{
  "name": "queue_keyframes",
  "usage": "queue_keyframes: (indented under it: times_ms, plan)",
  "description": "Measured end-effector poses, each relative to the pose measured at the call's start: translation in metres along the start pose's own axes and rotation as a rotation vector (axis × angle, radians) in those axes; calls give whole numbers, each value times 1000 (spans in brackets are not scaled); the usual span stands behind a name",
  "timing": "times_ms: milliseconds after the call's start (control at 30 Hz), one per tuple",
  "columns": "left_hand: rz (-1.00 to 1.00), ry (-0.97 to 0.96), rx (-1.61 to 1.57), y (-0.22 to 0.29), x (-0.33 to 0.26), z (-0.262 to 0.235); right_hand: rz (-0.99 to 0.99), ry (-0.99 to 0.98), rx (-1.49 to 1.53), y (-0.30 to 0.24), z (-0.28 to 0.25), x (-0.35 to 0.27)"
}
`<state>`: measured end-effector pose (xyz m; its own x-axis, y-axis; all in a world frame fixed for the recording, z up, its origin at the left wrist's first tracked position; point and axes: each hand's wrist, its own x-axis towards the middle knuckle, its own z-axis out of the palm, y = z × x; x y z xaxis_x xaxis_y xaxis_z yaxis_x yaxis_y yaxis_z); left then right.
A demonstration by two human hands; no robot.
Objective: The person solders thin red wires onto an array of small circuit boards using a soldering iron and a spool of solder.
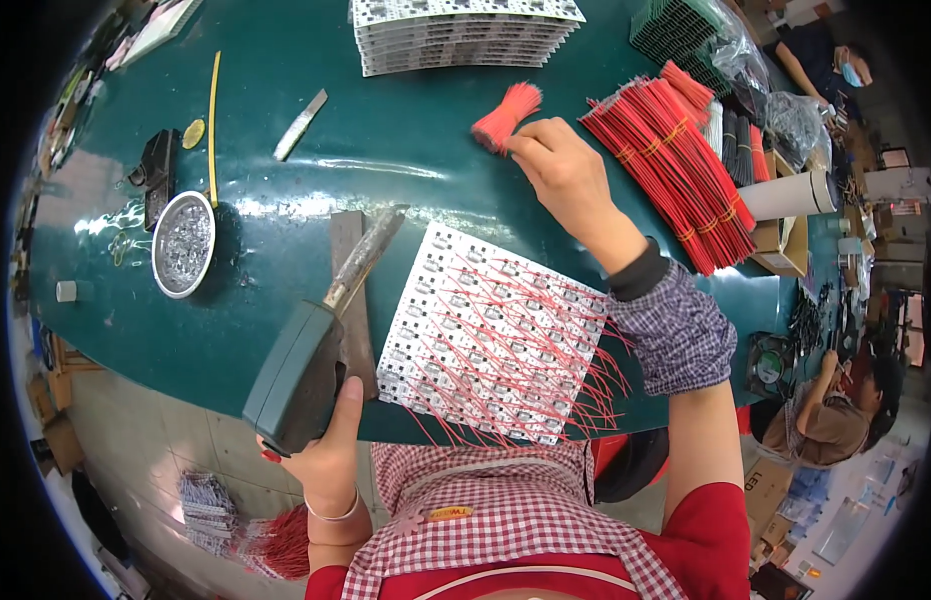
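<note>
A green worktop [261, 70] carries everything close by. On its near edge, in front of the person, lies a white circuit board [486, 330], set askew, with thin red wires strewn across most of it; many overhang its right and near edges. At the far right is a pile of red wires [676, 175], long and tied in bunches. At the far edge stands a stack of boards [466, 40], partly cut off by the top of the view.

Left of the board is a grey-green soldering gun [296, 375]; the left hand [328, 450] is wrapped round its grip, thumb up along the side. Its metal nose slants up to the right, crossing over a dark flat bar [359, 335]; I cannot tell if they touch.

The right hand [566, 170] reaches beyond the board, fingers curled, thumb and forefinger at the near end of a short red bundle [508, 113]; whether they pinch a wire cannot be told.

Farther left sits a white bowl [213, 240] of silvery bits, just beside a dark stand [160, 170]. A narrow yellow strip [215, 130] reaches the bowl's far rim. Smallest is a yellowish disc [194, 134], near the strip.
</note>
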<state>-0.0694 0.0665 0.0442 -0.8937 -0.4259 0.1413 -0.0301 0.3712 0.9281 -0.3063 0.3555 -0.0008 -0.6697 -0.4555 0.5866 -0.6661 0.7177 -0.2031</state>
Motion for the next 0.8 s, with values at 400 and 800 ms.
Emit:
queue_keyframes:
  times_ms: [400, 800]
  plan:
    - [-52, 89, -82, 4, 3, -2, -458, -77, -234, 14, 15, 21]
    - [-46, 99, -55, -2, 0, -4, -152, 164, 331, -57, 14, 35]
